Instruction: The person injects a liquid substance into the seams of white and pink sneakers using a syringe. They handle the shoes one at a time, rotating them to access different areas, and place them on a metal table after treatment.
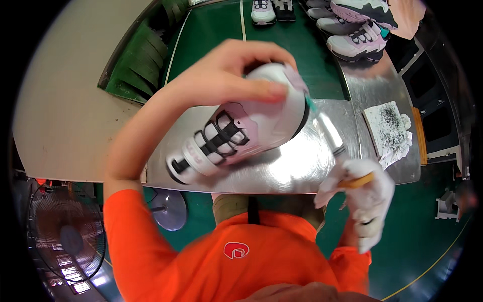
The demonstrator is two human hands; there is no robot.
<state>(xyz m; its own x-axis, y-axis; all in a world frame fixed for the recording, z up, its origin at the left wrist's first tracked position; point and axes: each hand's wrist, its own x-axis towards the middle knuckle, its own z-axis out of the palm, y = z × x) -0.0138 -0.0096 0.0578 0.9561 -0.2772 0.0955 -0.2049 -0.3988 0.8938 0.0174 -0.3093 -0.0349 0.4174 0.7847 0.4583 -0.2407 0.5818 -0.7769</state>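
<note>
Over the steel worktable (282, 176), my bare left hand (229, 75) clasps a white-and-pink sneaker (246, 126) by its broad end. A black-speckled white pad (385, 126) lies on the table's right side. Beyond its front edge, my gloved right hand (370, 194) grips a blurred, yellow-handled metal tool (329, 133).

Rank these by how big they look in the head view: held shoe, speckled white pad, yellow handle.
Largest to smallest:
1. Shoe in the left hand
2. Speckled white pad
3. Yellow handle in the gloved right hand; only its visible part is judged.
</note>
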